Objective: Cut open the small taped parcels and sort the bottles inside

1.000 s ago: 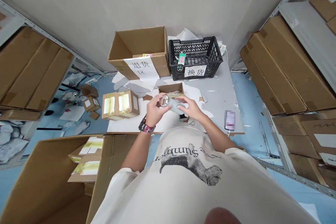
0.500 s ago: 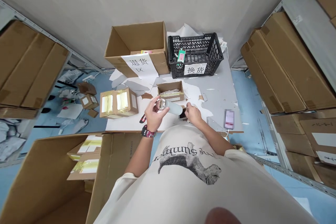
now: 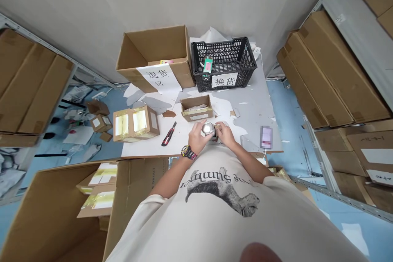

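Observation:
My left hand [image 3: 199,136] is closed around a flask [image 3: 208,128], whose round, shiny silver end faces up toward me. Its pale blue side is hidden from this angle. Against the flask's right side, my right hand [image 3: 225,132] has its fingers bent and pressed together. They grip the edge of a small brown box [image 3: 217,126], mostly covered by the hands and flask. Just beyond them stands an open narrow carton [image 3: 197,114] with pale wrapping inside. A red and black utility knife [image 3: 169,134] lies to the left of my left hand.
A taped carton [image 3: 149,122] stands at the left. Behind are a large labelled cardboard box [image 3: 184,63] and a black plastic crate [image 3: 226,86]. A phone [image 3: 266,137] lies near the table's right edge. A large open box [image 3: 66,176] stands below left; loaded shelves flank both sides.
The flask has swung from lying slanted to standing end-up over the small box. My left hand moved right with it, closer to my right hand, uncovering the utility knife.

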Available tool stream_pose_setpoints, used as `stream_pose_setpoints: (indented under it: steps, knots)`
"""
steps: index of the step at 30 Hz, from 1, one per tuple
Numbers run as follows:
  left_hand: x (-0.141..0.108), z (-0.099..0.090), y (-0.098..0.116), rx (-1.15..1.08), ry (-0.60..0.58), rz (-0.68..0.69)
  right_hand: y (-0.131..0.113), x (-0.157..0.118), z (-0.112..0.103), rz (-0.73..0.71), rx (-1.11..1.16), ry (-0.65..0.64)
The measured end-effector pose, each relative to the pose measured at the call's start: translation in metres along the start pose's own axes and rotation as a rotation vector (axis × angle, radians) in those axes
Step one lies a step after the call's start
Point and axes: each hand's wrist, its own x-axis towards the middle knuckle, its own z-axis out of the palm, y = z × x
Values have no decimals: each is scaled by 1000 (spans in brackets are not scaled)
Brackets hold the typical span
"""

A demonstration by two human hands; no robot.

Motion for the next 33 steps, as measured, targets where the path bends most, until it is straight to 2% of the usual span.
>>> stream_pose_setpoints:
  steps: [4,8,14,18,21,23,26,29,31,33]
  knots:
    - [-3,18,-12,111,-47,24,7,2,4,-17,23,18]
    - [0,28,-28,325,-85,96,17,3,9,-17,51,55]
    - [-2,36,-51,537,-250,160,24,4,15,-38,127,77]
    - [-8,21,-67,464,-371,184,28,3,18,-49,163,65]
    - [-9,1,-83,334,-342,154,33,-1,16,-43,238,56]
    - [-7,-7,-94,216,-340,52,36,-4,14,-36,300,26]
    - [-1,-3,-105,66,-488,-139,36,-5,11,-75,286,-156]
    - [5,15,-102,52,-576,-198,29,-1,9,-172,156,-304]
    - [8,24,-90,82,-574,-190,24,2,3,-222,92,-294]
    - [14,27,-72,107,-567,-165,18,5,-13,-246,58,-261]
